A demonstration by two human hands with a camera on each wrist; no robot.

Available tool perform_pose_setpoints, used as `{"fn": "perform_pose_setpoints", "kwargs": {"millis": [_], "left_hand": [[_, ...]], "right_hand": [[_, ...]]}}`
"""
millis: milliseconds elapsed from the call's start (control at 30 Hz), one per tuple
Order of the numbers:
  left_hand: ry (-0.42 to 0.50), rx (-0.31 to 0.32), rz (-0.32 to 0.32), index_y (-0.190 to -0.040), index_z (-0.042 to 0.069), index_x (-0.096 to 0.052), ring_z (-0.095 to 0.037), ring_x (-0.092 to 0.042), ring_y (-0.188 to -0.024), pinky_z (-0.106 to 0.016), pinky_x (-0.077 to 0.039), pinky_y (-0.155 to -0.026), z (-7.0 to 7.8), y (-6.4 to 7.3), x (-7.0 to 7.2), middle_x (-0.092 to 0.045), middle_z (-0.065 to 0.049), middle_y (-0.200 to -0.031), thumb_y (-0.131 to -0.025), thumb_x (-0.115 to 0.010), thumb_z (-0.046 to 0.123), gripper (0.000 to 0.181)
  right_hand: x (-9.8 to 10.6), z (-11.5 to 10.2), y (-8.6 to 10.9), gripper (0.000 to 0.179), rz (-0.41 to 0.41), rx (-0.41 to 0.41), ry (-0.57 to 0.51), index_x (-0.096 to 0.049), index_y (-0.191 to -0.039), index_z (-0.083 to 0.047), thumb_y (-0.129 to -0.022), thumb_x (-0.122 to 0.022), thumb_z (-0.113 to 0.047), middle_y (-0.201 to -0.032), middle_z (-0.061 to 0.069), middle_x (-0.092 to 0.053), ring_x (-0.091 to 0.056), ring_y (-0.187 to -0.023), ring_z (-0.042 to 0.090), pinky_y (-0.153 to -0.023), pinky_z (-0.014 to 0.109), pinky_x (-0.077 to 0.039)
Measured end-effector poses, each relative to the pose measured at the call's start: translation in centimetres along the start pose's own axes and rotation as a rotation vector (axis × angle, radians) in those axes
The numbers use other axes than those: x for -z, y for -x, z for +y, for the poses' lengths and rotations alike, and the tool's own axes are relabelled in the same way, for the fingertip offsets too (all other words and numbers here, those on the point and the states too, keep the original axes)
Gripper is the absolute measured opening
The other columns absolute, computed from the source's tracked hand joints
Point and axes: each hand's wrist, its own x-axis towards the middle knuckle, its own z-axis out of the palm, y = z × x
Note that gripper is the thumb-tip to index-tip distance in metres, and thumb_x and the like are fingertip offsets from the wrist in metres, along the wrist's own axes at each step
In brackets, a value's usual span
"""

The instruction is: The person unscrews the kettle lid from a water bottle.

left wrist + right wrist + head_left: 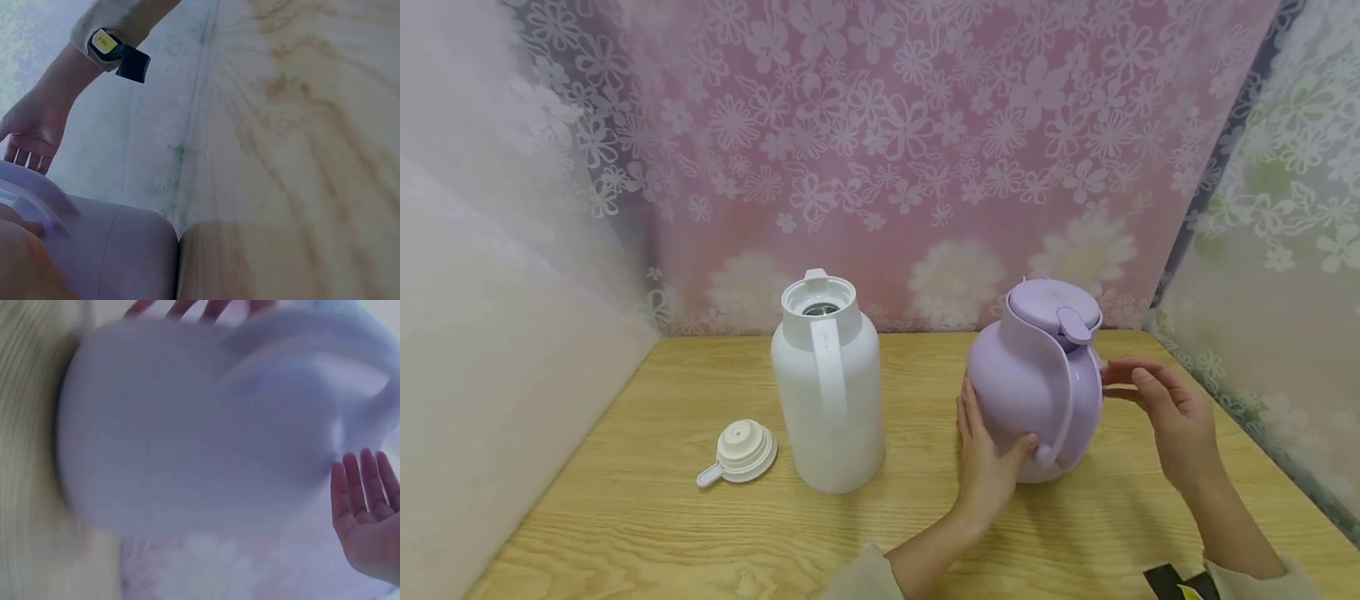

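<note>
A lavender vacuum jug with its lid on stands on the right part of the table. My left hand holds its lower body, fingers round the left side and thumb near the handle's foot. Just right of the jug is my right hand, fingers loosely bent; contact is unclear in the head view. In the right wrist view that right hand shows extended fingers beside the jug's upper part. A white vacuum jug stands upright to the left, its mouth uncovered. Its white stopper-like lid lies beside it.
The wooden table has pale walls at both sides and a pink flowered cloth behind. A dark strap with a yellow label hangs at the right sleeve.
</note>
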Motion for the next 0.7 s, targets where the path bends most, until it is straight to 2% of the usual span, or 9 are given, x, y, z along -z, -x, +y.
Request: {"fn": "perform_pose_setpoints", "kwargs": {"millis": [100, 167, 200, 333, 433, 533, 700], "left_hand": [[0.005, 0.005, -0.001, -0.148, 0.02, -0.004, -0.043, -0.017, -0.13, -0.056, -0.023, -0.098, 0.0, 0.0, 0.0, -0.007, -0.021, -0.148, -0.076, -0.071, 0.034, 0.1], [0.005, -0.008, 0.002, -0.148, 0.019, -0.005, -0.043, -0.017, -0.13, -0.057, -0.024, -0.098, -0.1, -0.1, 0.0, -0.008, -0.022, -0.147, -0.076, -0.072, 0.034, 0.1], [0.002, -0.016, 0.006, -0.148, 0.019, -0.005, -0.043, -0.018, -0.13, -0.057, -0.024, -0.098, -0.1, -0.1, 0.0, -0.009, -0.023, -0.147, -0.075, -0.072, 0.033, 0.1], [-0.017, -0.062, 0.026, -0.148, 0.014, -0.007, -0.04, -0.016, -0.131, -0.057, -0.024, -0.098, -0.2, -0.2, 0.0, -0.012, -0.024, -0.146, -0.075, -0.073, 0.031, 0.1], [-0.026, -0.071, 0.027, -0.147, 0.013, -0.008, -0.036, -0.014, -0.133, -0.056, -0.023, -0.099, -0.3, -0.2, 0.0, -0.013, -0.02, -0.147, -0.076, -0.074, 0.029, 0.098], [-0.037, -0.065, 0.026, -0.148, 0.014, -0.008, -0.036, -0.013, -0.133, -0.056, -0.023, -0.099, -0.3, -0.2, 0.0, -0.014, -0.018, -0.148, -0.079, -0.072, 0.029, 0.095], [-0.04, -0.05, 0.026, -0.148, 0.015, -0.009, -0.038, -0.014, -0.133, -0.057, -0.024, -0.098, -0.3, -0.1, 0.0, -0.014, -0.02, -0.147, -0.081, -0.07, 0.032, 0.092]], "right_hand": [[-1.2, -1.1, 0.3, 0.03, -0.064, -0.026, -0.039, -0.055, -0.108, 0.014, -0.099, -0.03, 0.001, -0.102, 0.009, -0.062, -0.058, -0.094, 0.017, -0.078, 0.022, -0.047], [-2.0, -1.7, 0.6, 0.035, -0.1, -0.086, -0.004, -0.059, -0.111, 0.005, -0.101, -0.027, -0.005, -0.102, 0.005, -0.062, -0.058, -0.094, 0.013, -0.078, 0.02, -0.046], [-2.3, -1.8, 0.8, 0.038, -0.132, -0.115, -0.022, -0.059, -0.112, 0.002, -0.102, -0.023, -0.007, -0.103, 0.005, -0.062, -0.058, -0.094, 0.013, -0.078, 0.02, -0.046], [-3.2, -1.8, 0.8, 0.053, -0.312, -0.244, -0.145, -0.057, -0.117, -0.002, -0.103, -0.008, -0.017, -0.106, 0.008, -0.063, -0.06, -0.097, 0.017, -0.082, 0.024, -0.045], [-3.6, -1.4, 0.7, 0.061, -0.437, -0.28, -0.268, -0.052, -0.119, 0.007, -0.101, 0.001, -0.018, -0.108, 0.016, -0.063, -0.059, -0.101, 0.024, -0.086, 0.029, -0.044], [-4.0, -1.0, 0.9, 0.064, -0.456, -0.266, -0.302, -0.051, -0.117, 0.01, -0.101, 0.004, -0.018, -0.106, 0.019, -0.063, -0.059, -0.1, 0.025, -0.086, 0.031, -0.044], [-4.5, -0.8, 1.2, 0.063, -0.378, -0.252, -0.241, -0.057, -0.11, 0.005, -0.102, -0.001, -0.021, -0.099, 0.016, -0.066, -0.063, -0.093, 0.023, -0.081, 0.03, -0.047]]}}
